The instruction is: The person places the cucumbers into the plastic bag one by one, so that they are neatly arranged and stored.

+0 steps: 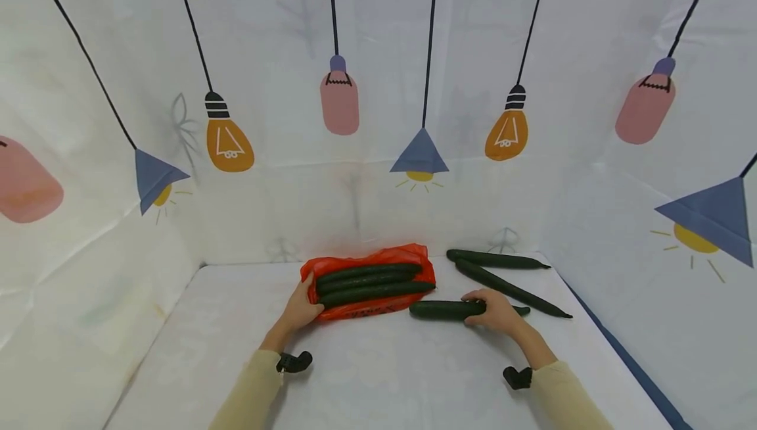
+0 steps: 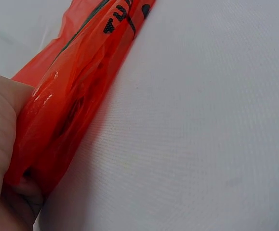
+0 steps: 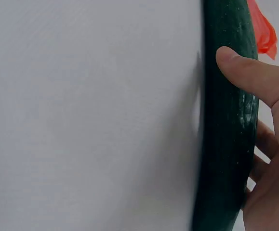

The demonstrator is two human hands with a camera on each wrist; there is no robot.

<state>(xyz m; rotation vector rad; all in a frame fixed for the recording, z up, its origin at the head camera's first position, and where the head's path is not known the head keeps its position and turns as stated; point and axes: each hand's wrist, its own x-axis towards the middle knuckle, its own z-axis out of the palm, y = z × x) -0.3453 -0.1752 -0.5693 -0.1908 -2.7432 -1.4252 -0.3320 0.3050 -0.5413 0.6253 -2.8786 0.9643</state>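
Observation:
My left hand (image 1: 300, 306) grips the left end of a red plastic bag (image 1: 362, 313), whose film is bunched between thumb and fingers in the left wrist view. Three dark green cucumbers (image 1: 369, 292) lie side by side in the bag, showing through its open upper side. To the right, my right hand (image 1: 495, 313) holds another cucumber (image 1: 440, 310) around its right half, thumb on the near side and fingers on the far side. The right wrist view shows this cucumber (image 3: 228, 149) close up, with a shadow beside it on the table.
Two more cucumbers lie at the back right, one (image 1: 497, 260) along the rear edge and one (image 1: 514, 289) slanting toward the right edge. White sheeting (image 1: 378, 206) with printed lamps encloses the white table (image 1: 390, 377) at the back and sides.

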